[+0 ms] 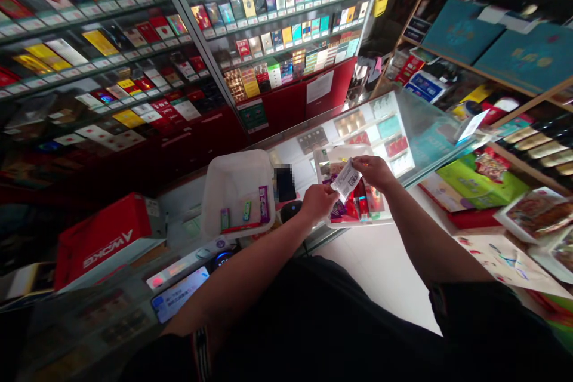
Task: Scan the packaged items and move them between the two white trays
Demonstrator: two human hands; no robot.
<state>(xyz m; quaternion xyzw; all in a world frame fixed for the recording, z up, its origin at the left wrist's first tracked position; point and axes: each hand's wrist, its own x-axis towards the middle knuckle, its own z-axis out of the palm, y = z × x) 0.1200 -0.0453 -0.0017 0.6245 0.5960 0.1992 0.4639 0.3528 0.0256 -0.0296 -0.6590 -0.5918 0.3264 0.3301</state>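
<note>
Between my two hands is a small white packet [347, 181] with dark print and what looks like a barcode. My left hand [320, 200] pinches its lower left end, and my right hand [372, 171] grips the upper right corner. Below it stands a white plastic bin [379, 215] with red and purple wrapped snacks [353, 206] inside, partly covered by the packet and my hands. To the left, a second translucent white bin [237, 164] holds a purple packet [264, 204], small green packs [246, 210] and a red strip along its near side.
Both bins rest on a glass counter [286, 146]. A dark object [285, 184], partly pixelated, lies between them. At left are a red box [110, 239] and a lit screen [181, 293]. Shelves of small boxes [268, 0] rise behind; gift boxes [465, 30] fill the right shelves.
</note>
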